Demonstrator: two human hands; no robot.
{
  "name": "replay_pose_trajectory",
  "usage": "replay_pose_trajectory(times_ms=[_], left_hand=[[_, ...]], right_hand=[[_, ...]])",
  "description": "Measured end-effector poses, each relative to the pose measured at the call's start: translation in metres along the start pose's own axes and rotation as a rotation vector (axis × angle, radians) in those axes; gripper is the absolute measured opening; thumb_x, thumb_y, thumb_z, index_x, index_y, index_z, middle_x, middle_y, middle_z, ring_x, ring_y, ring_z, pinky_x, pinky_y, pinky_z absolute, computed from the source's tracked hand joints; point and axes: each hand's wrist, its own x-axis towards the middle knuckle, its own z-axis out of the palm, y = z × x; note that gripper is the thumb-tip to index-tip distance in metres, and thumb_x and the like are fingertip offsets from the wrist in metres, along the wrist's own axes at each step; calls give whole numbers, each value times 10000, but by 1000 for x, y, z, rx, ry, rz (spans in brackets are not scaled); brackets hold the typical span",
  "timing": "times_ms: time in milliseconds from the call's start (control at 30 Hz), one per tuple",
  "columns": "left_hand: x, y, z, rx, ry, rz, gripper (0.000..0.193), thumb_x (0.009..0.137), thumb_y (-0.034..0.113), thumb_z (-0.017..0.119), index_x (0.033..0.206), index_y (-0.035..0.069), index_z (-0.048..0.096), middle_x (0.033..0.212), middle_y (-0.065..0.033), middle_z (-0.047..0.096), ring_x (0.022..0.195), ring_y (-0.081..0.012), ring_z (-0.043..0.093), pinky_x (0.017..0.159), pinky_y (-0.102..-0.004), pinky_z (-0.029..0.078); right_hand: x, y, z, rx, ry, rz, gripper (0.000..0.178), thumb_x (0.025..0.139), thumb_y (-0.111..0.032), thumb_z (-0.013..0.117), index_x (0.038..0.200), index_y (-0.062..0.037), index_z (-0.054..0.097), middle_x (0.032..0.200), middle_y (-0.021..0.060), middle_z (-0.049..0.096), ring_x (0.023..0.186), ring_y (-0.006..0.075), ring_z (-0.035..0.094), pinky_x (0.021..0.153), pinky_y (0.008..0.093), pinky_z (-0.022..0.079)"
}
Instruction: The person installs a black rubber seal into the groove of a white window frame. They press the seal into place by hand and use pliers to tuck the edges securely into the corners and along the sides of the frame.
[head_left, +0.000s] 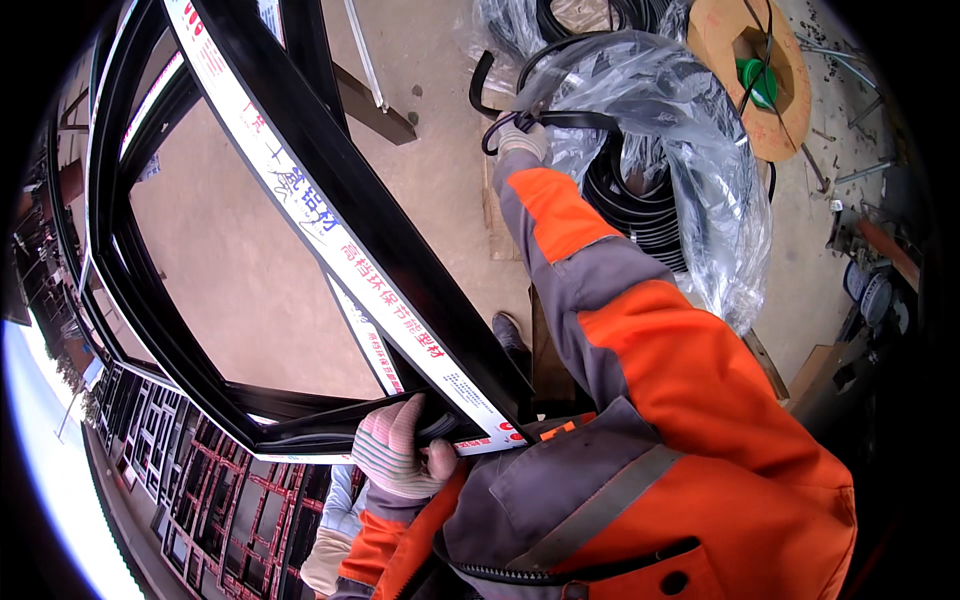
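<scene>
My left hand (398,450), in a striped work glove, wraps round the lower rail of a black window frame (390,262) near its bottom corner. White protective film with printing covers the frame's outer faces. Dark strip (437,428) lies inside the rail beside the fingers. Stretched out ahead, my gloved right hand (522,145) is closed on a black rubber sealing strip (570,120), with a small loop sticking out to its left. Just right of that hand sits a coil of the same kind of strip (630,215), partly wrapped in clear plastic sheeting (690,130).
An orange-brown spool flange (725,40) with a green core stands at the far right. A dark metal bar (385,118) lies behind the frame. Tools and scraps litter the right rim. Red-brown lattice panels (235,500) stand at the lower left. A shoe (510,332) shows on the floor.
</scene>
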Motion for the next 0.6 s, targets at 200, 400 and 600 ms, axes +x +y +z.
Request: replay_pose_trajectory(times_ms=[200, 400, 600], left_hand=[[-1, -4, 3, 19, 22, 25, 415, 829, 256, 602, 1166, 13, 615, 930, -163, 647, 794, -361, 637, 734, -442, 511], [-6, -1, 6, 1, 33, -15, 416, 831, 247, 607, 1171, 9, 619, 934, -167, 649, 804, -357, 633, 744, -445, 510], [-5, -1, 5, 9, 46, -5, 419, 846, 235, 604, 1191, -5, 615, 981, -204, 653, 853, -378, 638, 774, -450, 505]], right_hand=[[46, 2, 38, -63, 211, 98, 347, 859, -288, 733, 1060, -15, 658, 891, 54, 715, 750, 187, 637, 710, 314, 506], [26, -55, 0, -211, 85, 119, 444, 819, -341, 795, 1113, -34, 664, 981, 96, 717, 804, 215, 638, 758, 364, 541], [23, -130, -120, -92, -19, 213, 389, 831, -249, 800, 1112, -15, 666, 973, 107, 717, 805, 232, 648, 783, 366, 544]])
